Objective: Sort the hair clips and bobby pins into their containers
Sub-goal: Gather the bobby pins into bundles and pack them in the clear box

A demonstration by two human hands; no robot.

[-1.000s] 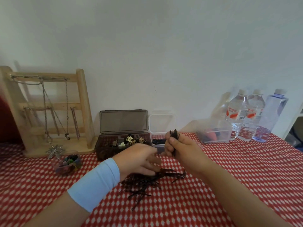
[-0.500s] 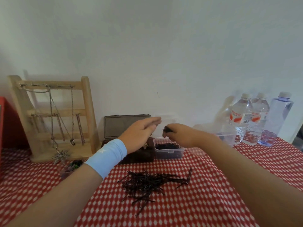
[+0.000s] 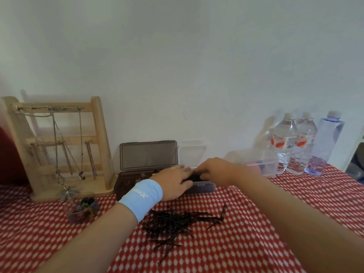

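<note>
Both hands are at the small clear box [image 3: 204, 187], far across the table. The left hand [image 3: 173, 182] rests on the box's left end, with its fingers fairly straight and close together. The right hand [image 3: 213, 170] dips over the top with its fingers curled down. I cannot tell if it pinches any pins.

The pile of bobby pins [image 3: 177, 223] lies on the red cloth [image 3: 216, 253], nearer than the box and between the two arms. Most pins lie left to right. To get more, I think a hand must come back toward the person, and the left hand looks a bit closer. Nothing is in the way.

The dark box [image 3: 147, 154] sits open just left of the clear box. A wooden stand [image 3: 98, 134] with chains and a little bowl [image 3: 82, 208] are on the left. The water bottles [image 3: 285, 142] and a clear tub [image 3: 262, 164] are far right.
</note>
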